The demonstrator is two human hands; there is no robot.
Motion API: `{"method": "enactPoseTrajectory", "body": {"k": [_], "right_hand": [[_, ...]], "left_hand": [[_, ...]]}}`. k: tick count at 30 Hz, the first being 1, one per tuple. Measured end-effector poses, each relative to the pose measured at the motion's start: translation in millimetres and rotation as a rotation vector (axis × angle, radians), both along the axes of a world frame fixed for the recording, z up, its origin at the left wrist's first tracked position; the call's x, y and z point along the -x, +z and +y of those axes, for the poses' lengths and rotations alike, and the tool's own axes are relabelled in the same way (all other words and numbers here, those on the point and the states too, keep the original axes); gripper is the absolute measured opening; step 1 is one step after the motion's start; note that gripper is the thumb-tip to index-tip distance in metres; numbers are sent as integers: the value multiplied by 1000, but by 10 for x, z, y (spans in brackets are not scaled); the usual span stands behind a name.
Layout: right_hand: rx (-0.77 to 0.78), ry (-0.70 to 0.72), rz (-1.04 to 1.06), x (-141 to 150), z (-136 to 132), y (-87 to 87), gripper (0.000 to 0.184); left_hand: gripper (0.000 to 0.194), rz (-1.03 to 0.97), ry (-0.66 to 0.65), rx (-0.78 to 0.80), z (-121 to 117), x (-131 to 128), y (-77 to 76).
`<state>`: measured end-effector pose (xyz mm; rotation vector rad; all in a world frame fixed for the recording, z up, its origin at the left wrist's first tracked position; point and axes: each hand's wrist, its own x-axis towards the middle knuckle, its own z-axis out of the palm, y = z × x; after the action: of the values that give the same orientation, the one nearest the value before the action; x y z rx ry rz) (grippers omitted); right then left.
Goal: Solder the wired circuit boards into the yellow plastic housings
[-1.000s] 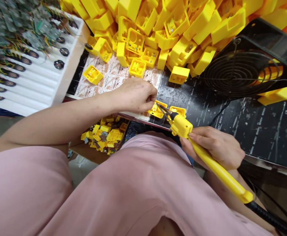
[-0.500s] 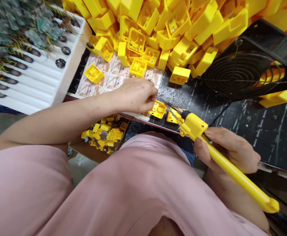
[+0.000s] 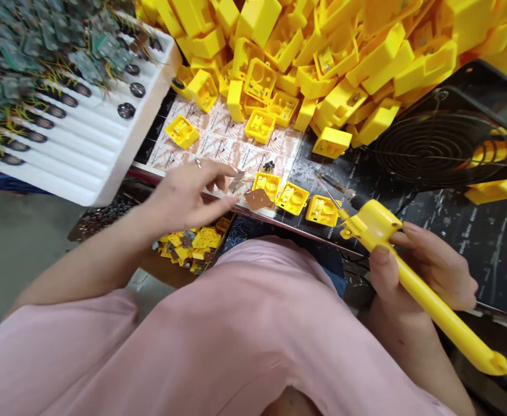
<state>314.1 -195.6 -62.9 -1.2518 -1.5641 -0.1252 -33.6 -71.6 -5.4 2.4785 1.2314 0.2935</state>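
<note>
My right hand [image 3: 430, 268] grips a yellow soldering iron [image 3: 377, 222], its metal tip pointing left above the bench, close to the rightmost yellow case [image 3: 322, 211]. To the left of that one lie a middle yellow case [image 3: 292, 198] and a left yellow case [image 3: 266, 184]. A small brown circuit board [image 3: 258, 200] rests tilted against the left case's front edge, with a little black part [image 3: 269, 166] behind. My left hand [image 3: 188, 193] hovers at the bench edge just left of the board, thumb and index finger apart. A thin greyish piece [image 3: 237, 181] shows by its fingertips, blurred.
A white foam tray [image 3: 110, 138] with wired round parts and boards stands at left. Yellow housings [image 3: 340, 46] are heaped along the back. At right is a black fan [image 3: 426, 144]. Below the bench edge sits a box of yellow pieces [image 3: 192, 245].
My left hand has drawn back to the left from over the cases and its fingers have spread, uncovering the left case and the brown board. My right hand still holds the soldering iron.
</note>
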Motion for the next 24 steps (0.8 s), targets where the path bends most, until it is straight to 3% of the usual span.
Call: {"method": "enactPoseTrajectory", "body": {"k": [3, 6, 9, 12, 14, 19, 24], "right_hand": [[19, 23, 31, 60, 37, 20, 54], [16, 45, -9, 80, 54, 36, 51], [5, 19, -26, 68, 40, 35, 48], [7, -20, 28, 56, 9, 26, 47], [-2, -15, 49, 40, -10, 17, 47], [8, -2, 96, -33, -26, -17, 50], [46, 0, 96, -47, 9, -29, 51]], "left_hand": [[42, 111, -29, -150, -179, -146, -162], [32, 142, -114, -270, -128, -266, -127], [33, 48, -195, -128, 82, -352, 63], [41, 48, -78, 104, 285, -466, 199], [45, 166, 21, 116, 360, -541, 200], [49, 512, 111, -57, 359, -526, 52], [45, 374, -57, -318, 283, -174, -47]]}}
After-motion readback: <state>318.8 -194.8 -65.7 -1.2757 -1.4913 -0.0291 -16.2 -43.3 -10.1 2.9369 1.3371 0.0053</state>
